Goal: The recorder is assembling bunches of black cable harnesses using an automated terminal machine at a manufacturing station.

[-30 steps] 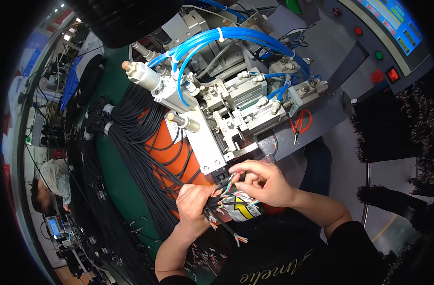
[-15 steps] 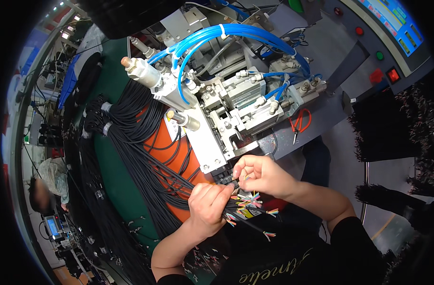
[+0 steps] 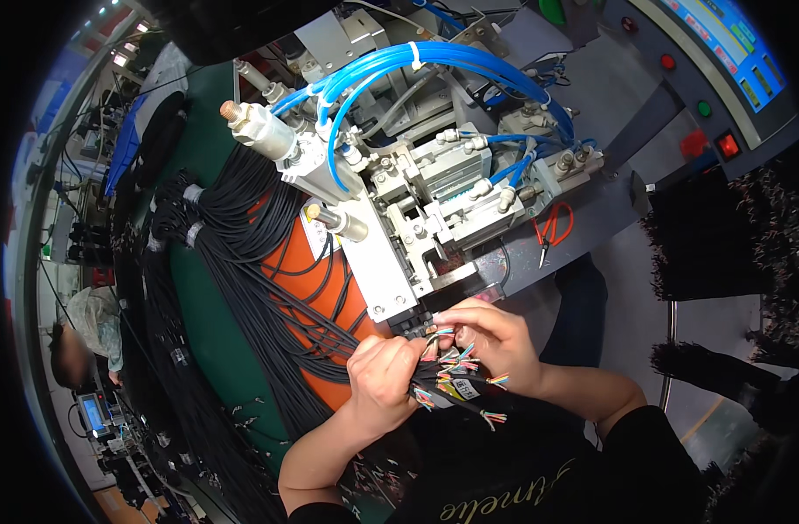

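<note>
My left hand [image 3: 383, 377] is wrapped round a bundle of black cables [image 3: 322, 344] just in front of the machine. Past its fingers, the cable ends fan out into short coloured wires [image 3: 459, 358]; a yellow-and-white label [image 3: 462, 389] lies among them. My right hand [image 3: 502, 348] is curled close by, its fingertips pinched at the coloured wires of one cable end beside my left thumb. The exact grip of those fingertips is partly hidden. Both hands are just below the front corner of the metal fixture [image 3: 380, 266].
Blue air hoses [image 3: 399, 59] arch over the fixture. Red-handled snips [image 3: 554, 229] lie on the grey bench [image 3: 539, 272] to the right. More black cables cross the orange board [image 3: 329, 288] and green table [image 3: 198, 293]. A control panel with screen [image 3: 731, 61] stands far right; a person [image 3: 98, 327] is far left.
My right hand has shifted slightly down and its fingers have moved over the wire ends, which have spread. My left hand keeps its hold on the cables.
</note>
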Demonstrator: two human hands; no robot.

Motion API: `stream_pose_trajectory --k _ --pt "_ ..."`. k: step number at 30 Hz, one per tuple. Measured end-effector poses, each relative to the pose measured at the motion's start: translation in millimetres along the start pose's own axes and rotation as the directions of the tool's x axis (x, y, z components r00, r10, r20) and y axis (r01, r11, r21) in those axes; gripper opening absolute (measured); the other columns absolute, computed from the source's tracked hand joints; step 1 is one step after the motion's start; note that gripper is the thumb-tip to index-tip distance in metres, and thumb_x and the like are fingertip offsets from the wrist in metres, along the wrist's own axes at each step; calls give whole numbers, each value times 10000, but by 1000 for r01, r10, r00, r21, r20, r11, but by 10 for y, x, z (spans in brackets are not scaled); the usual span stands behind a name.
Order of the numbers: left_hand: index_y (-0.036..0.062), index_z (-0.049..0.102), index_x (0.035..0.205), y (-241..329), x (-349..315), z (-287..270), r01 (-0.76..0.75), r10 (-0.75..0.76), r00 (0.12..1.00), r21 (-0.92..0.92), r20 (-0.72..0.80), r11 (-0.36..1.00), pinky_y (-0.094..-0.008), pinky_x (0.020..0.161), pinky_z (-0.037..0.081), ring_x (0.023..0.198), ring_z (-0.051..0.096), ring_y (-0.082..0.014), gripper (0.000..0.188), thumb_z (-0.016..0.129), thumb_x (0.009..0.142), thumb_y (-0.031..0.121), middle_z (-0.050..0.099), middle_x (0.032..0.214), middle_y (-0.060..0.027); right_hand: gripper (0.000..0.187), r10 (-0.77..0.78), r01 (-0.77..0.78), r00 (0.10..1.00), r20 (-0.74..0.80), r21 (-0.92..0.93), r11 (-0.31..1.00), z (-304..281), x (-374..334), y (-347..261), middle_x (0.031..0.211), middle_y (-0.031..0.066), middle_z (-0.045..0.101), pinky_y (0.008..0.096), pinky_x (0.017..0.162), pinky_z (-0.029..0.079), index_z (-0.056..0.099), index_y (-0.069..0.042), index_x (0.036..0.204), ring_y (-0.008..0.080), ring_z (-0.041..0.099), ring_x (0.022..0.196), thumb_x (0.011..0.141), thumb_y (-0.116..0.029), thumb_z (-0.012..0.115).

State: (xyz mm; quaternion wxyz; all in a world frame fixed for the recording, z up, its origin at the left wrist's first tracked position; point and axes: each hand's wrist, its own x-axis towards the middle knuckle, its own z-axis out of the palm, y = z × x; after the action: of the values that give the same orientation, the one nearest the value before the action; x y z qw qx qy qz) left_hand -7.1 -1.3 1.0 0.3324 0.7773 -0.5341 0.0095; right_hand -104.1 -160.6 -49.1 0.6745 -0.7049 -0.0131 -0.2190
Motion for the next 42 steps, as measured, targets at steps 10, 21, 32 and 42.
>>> stream_pose_trajectory --k 10,21,32,42 --pt "18 645 916 -147 23 -76 158 -123 984 -327 127 932 -342 584 462 630 626 -266 258 727 671 18 624 707 -86 189 418 -576 816 399 506 642 -165 175 42 973 100 665 199 649 506 659 63 1109 109 661 761 961 -32 588" --pt "2 642 864 -150 21 -94 402 -294 902 -367 316 839 -283 617 491 650 649 -168 142 710 740 -4 665 730 -69 120 239 -283 943 231 181 942 -181 241 10 877 88 678 218 541 470 688 54 1000 99 645 684 900 4 646" --pt "52 600 840 11 11 14 16 -26 991 74 130 997 -367 561 409 596 603 -255 255 731 624 77 577 667 -60 69 -49 80 991 128 -248 965 -142 221 5 793 111 652 314 561 508 677 25 890 238 654 649 841 -22 692" --pt "52 604 854 -36 -1 46 26 -26 991 2 130 1000 -371 552 399 573 587 -251 265 731 624 82 563 654 -54 122 -55 115 983 176 -350 929 -207 240 -44 781 97 636 327 536 493 654 3 860 258 631 611 755 -19 711"
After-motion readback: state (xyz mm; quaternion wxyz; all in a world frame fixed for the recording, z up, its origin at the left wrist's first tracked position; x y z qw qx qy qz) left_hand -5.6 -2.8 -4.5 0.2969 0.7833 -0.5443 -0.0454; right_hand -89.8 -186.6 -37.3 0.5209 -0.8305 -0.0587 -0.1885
